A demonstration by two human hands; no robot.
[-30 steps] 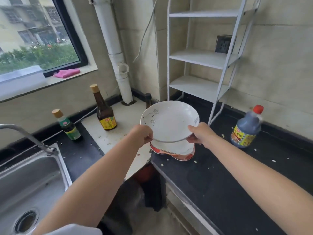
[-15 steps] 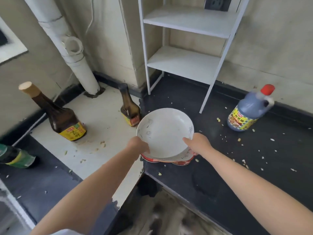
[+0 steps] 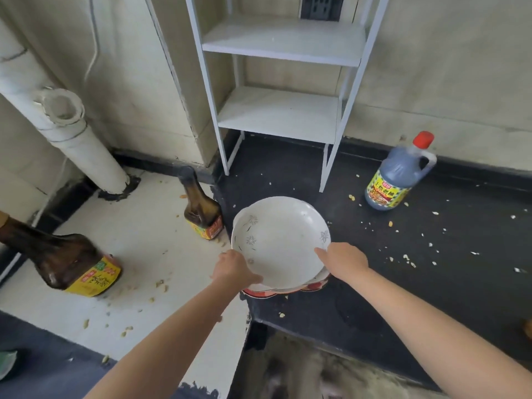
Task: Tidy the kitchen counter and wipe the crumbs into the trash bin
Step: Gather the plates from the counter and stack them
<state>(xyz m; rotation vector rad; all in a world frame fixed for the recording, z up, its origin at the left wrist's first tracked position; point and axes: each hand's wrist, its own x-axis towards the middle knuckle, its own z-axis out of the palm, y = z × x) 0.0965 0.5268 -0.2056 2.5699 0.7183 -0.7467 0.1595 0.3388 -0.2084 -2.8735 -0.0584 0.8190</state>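
Head-camera footage was centred on a white plate (image 3: 280, 243), held at the top of a small stack whose lowest piece was a red-rimmed dish (image 3: 288, 290). The stack sat on the dark counter (image 3: 431, 283), near its front edge and just beside the pale counter section (image 3: 129, 254). The plate was gripped at opposite sides of its near rim: the left hand (image 3: 234, 269) was curled round the lower left rim, and the right hand (image 3: 344, 262) was closed over the lower right rim with a finger laid on the inner face. Both forearms were extended forward and converged on the plate.

The step was judged to be the stacking of dishes to clear the surface. It would be done well if the plate were kept level, centred over the pieces beneath and eased down, with the fingers slid out last. Crumbs (image 3: 408, 256) were scattered to the right. A small brown bottle (image 3: 201, 210) stood just beside the stack, a dark jug (image 3: 398, 175) farther right, and a white rack (image 3: 280, 82) behind.
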